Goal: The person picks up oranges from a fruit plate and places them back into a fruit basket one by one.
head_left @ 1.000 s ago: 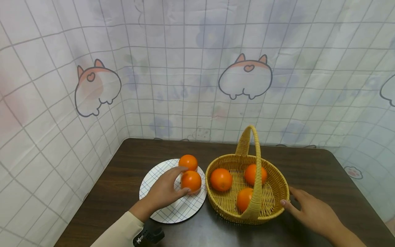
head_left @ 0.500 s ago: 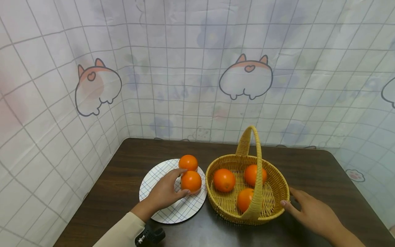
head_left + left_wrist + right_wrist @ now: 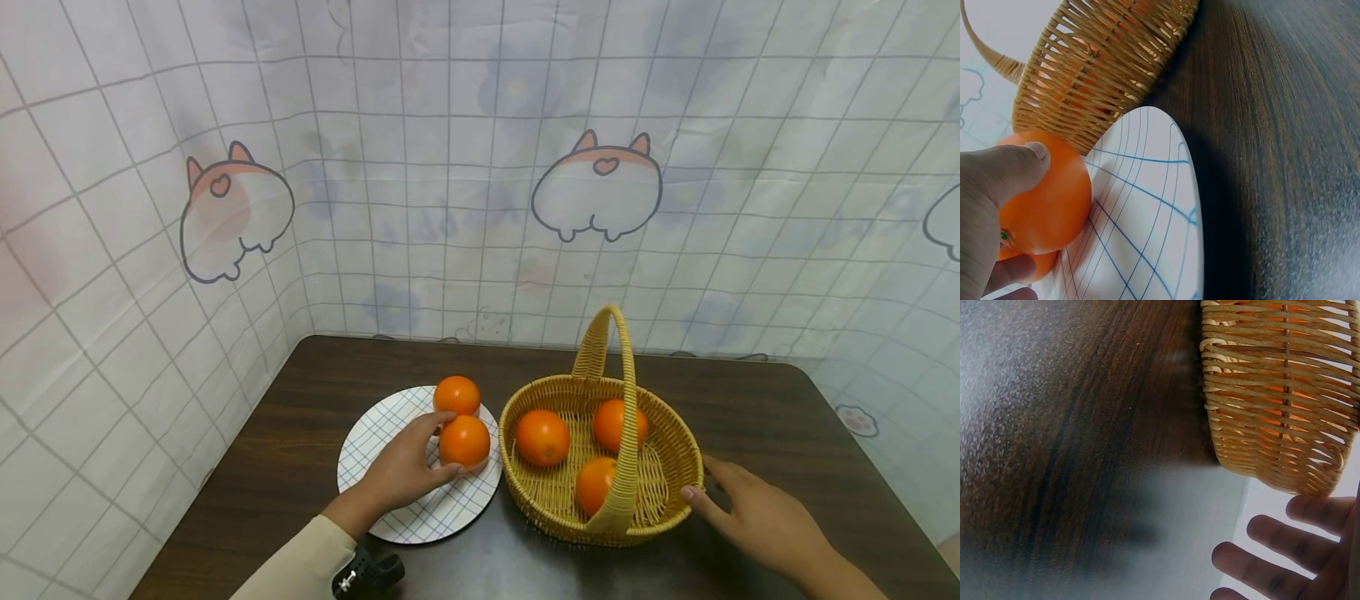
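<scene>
The left hand (image 3: 408, 462) had its thumb and fingers bent round the near orange (image 3: 464, 442) by the plate's (image 3: 442, 518) right edge, perhaps gripping sideways because the far orange (image 3: 457, 395) crowded it behind. The right hand (image 3: 765, 517), fingers spread and nearly straight, was at the basket's (image 3: 675, 433) right edge, probably steadying it. No brand or writing was legible.

In my left wrist view, the left hand (image 3: 985, 194) is cropped; probably a second orange (image 3: 1041, 267) is mostly hidden.
</scene>
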`<action>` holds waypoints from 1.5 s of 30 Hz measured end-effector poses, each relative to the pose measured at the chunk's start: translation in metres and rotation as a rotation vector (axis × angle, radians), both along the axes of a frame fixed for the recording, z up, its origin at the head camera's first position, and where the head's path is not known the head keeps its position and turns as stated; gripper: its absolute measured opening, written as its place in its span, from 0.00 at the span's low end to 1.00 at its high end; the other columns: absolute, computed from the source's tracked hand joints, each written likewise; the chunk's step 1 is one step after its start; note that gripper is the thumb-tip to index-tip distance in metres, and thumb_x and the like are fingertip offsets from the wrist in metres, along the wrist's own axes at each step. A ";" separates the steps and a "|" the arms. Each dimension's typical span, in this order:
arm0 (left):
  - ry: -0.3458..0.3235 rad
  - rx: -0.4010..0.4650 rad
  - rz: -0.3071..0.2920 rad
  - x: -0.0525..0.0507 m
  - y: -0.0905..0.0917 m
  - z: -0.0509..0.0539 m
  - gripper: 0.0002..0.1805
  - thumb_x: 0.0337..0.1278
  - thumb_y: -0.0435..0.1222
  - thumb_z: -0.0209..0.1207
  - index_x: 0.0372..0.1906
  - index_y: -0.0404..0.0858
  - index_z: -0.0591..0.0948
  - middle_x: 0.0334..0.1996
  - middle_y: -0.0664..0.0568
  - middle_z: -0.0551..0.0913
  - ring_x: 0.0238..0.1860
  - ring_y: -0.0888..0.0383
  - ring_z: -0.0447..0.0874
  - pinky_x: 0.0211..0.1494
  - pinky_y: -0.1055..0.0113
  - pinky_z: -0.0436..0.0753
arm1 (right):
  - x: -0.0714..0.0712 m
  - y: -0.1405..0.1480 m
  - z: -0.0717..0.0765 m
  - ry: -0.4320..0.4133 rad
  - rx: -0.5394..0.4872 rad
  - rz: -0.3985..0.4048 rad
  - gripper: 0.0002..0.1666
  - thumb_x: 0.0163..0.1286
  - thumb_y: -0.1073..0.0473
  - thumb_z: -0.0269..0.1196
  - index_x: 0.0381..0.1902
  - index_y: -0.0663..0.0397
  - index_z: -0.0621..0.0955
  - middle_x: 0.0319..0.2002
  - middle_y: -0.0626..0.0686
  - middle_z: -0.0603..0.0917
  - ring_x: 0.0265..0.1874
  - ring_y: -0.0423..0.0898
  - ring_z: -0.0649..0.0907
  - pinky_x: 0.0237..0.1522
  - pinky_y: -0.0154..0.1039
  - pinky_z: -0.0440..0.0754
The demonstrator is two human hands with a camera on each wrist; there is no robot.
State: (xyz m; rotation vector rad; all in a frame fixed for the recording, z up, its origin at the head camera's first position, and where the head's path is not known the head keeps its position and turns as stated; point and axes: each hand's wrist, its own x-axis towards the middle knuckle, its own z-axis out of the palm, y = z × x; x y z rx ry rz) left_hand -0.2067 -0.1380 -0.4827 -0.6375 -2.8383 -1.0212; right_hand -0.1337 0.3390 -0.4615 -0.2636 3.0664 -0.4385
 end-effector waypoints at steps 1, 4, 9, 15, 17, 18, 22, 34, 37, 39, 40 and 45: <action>-0.002 0.002 -0.002 0.000 0.000 0.000 0.41 0.51 0.45 0.77 0.69 0.41 0.72 0.64 0.47 0.77 0.61 0.49 0.78 0.64 0.48 0.77 | 0.000 0.000 0.000 0.001 0.000 -0.001 0.45 0.76 0.32 0.54 0.72 0.65 0.71 0.62 0.70 0.78 0.50 0.67 0.84 0.40 0.69 0.82; 0.001 -0.001 -0.007 0.000 0.001 0.000 0.41 0.51 0.45 0.77 0.69 0.40 0.72 0.63 0.48 0.77 0.59 0.51 0.79 0.63 0.50 0.78 | 0.000 0.000 0.000 0.004 0.000 -0.001 0.45 0.76 0.32 0.54 0.71 0.65 0.71 0.62 0.70 0.78 0.50 0.66 0.84 0.40 0.69 0.82; 0.009 0.007 -0.016 -0.001 0.001 0.001 0.40 0.50 0.44 0.77 0.67 0.40 0.73 0.61 0.48 0.78 0.57 0.52 0.79 0.59 0.52 0.80 | 0.001 -0.001 -0.001 0.005 -0.003 -0.003 0.45 0.77 0.32 0.54 0.71 0.65 0.71 0.62 0.70 0.78 0.50 0.66 0.84 0.40 0.69 0.82; 0.024 0.023 -0.023 -0.001 -0.001 -0.002 0.38 0.47 0.44 0.78 0.65 0.43 0.75 0.59 0.52 0.79 0.53 0.57 0.79 0.55 0.56 0.82 | -0.001 0.000 -0.001 -0.002 -0.003 -0.006 0.45 0.77 0.32 0.54 0.71 0.65 0.71 0.61 0.70 0.78 0.49 0.66 0.84 0.39 0.68 0.82; 0.023 0.033 -0.028 -0.001 -0.001 -0.002 0.38 0.46 0.44 0.78 0.64 0.44 0.75 0.58 0.54 0.79 0.53 0.58 0.79 0.55 0.57 0.82 | -0.001 0.000 -0.002 -0.002 -0.004 -0.006 0.45 0.77 0.32 0.54 0.71 0.65 0.71 0.61 0.69 0.79 0.49 0.66 0.84 0.39 0.68 0.82; 0.023 0.037 -0.031 0.000 -0.001 -0.002 0.38 0.46 0.44 0.78 0.64 0.44 0.75 0.58 0.55 0.79 0.53 0.59 0.79 0.54 0.58 0.82 | -0.002 0.000 -0.002 -0.002 -0.004 -0.007 0.45 0.77 0.32 0.54 0.71 0.65 0.71 0.61 0.69 0.79 0.49 0.66 0.84 0.39 0.68 0.82; 0.017 0.061 -0.038 0.002 -0.001 0.002 0.37 0.46 0.43 0.78 0.63 0.43 0.76 0.59 0.55 0.79 0.53 0.59 0.79 0.54 0.58 0.82 | -0.002 0.001 -0.002 0.001 -0.003 -0.008 0.45 0.76 0.32 0.54 0.71 0.65 0.71 0.61 0.69 0.79 0.50 0.66 0.84 0.38 0.68 0.83; 0.060 0.122 -0.059 0.009 -0.001 0.019 0.38 0.44 0.41 0.80 0.63 0.42 0.76 0.58 0.55 0.79 0.53 0.58 0.80 0.56 0.55 0.84 | 0.000 0.000 -0.001 -0.008 -0.003 -0.009 0.46 0.77 0.32 0.54 0.71 0.67 0.71 0.61 0.70 0.78 0.50 0.67 0.84 0.39 0.68 0.82; 0.078 0.129 -0.062 0.010 -0.001 0.024 0.38 0.43 0.41 0.80 0.63 0.43 0.76 0.58 0.55 0.79 0.53 0.58 0.79 0.56 0.53 0.84 | 0.000 0.000 -0.001 0.000 -0.006 -0.008 0.45 0.77 0.32 0.54 0.71 0.66 0.71 0.61 0.70 0.78 0.50 0.67 0.84 0.39 0.68 0.82; 0.094 0.130 -0.068 0.011 -0.001 0.027 0.38 0.44 0.42 0.80 0.63 0.43 0.75 0.57 0.55 0.79 0.53 0.58 0.79 0.55 0.53 0.84 | 0.000 0.000 -0.001 0.000 -0.009 -0.008 0.45 0.77 0.32 0.54 0.71 0.66 0.71 0.61 0.70 0.78 0.50 0.66 0.84 0.38 0.68 0.83; 0.101 0.130 -0.070 0.011 0.000 0.028 0.38 0.44 0.42 0.80 0.63 0.44 0.75 0.57 0.56 0.79 0.53 0.58 0.79 0.55 0.53 0.84 | 0.000 0.000 -0.001 0.001 -0.009 -0.007 0.45 0.77 0.32 0.54 0.71 0.66 0.71 0.61 0.70 0.78 0.50 0.66 0.84 0.38 0.68 0.83; 0.133 0.140 -0.093 0.013 0.002 0.035 0.38 0.45 0.42 0.79 0.63 0.45 0.75 0.56 0.57 0.79 0.53 0.60 0.78 0.55 0.56 0.84 | 0.001 -0.001 0.000 -0.003 -0.010 -0.007 0.45 0.76 0.32 0.54 0.71 0.66 0.71 0.61 0.70 0.79 0.49 0.65 0.85 0.38 0.67 0.83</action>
